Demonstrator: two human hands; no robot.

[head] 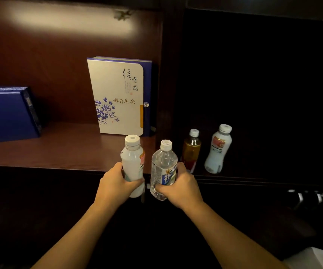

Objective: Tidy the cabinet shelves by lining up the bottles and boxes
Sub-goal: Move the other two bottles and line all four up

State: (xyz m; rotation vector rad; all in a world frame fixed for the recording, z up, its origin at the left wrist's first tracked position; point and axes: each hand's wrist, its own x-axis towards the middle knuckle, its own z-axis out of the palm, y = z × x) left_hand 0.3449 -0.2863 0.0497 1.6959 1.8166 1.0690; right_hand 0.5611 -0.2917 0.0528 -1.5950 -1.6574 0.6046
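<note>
Nearest, the left hand [116, 183] grips a milky white plastic bottle [133, 164] with a white cap, and the right hand [178, 184] grips a clear water bottle [163, 167] with a blue-and-white label, side by side and upright before the front edge of the dark wooden cabinet shelf [59, 152]. Further, at two o'clock from the hands, an amber tea bottle [191, 150] and a white curvy drink bottle [217, 150] stand in the dark right compartment. Beyond, at twelve o'clock, a cream box with blue flowers [118, 98] stands upright; at ten o'clock a dark blue box [7, 113] leans.
</note>
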